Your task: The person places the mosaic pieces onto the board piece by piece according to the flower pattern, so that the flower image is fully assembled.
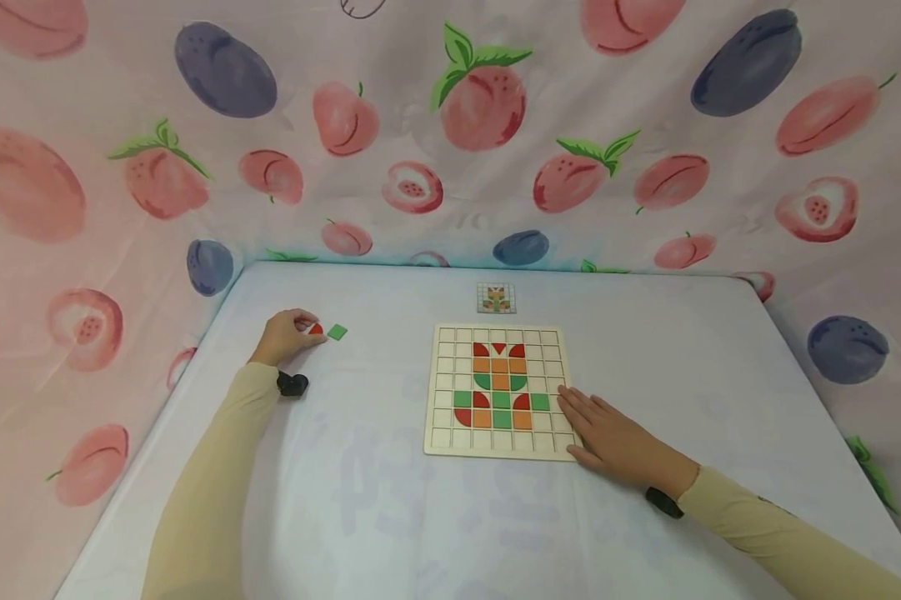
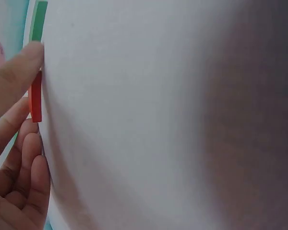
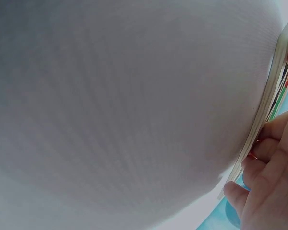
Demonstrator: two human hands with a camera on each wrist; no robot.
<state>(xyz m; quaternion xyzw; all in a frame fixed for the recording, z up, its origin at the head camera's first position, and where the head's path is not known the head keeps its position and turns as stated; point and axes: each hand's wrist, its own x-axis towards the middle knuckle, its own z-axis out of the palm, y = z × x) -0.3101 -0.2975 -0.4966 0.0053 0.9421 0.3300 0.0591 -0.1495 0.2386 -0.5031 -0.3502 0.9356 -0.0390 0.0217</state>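
Observation:
In the head view my left hand (image 1: 283, 335) is at the table's far left, with thumb and fingers around a red tile (image 1: 316, 329) with a curved edge. The left wrist view shows this red tile (image 2: 35, 98) edge-on between thumb and fingers. Just right of it a green square tile (image 1: 337, 332) lies on the table. My right hand (image 1: 617, 435) rests flat with straight fingers on the right edge of a wooden grid board (image 1: 438, 358). Red, orange and green tiles (image 1: 500, 382) fill several of the board's middle cells, forming a pattern.
A small pattern card (image 1: 497, 297) lies behind the board and shows a similar coloured figure on a grid. White cloth covers the table (image 1: 360, 517). A curtain printed with fruit (image 1: 412, 100) hangs behind the table and along its sides.

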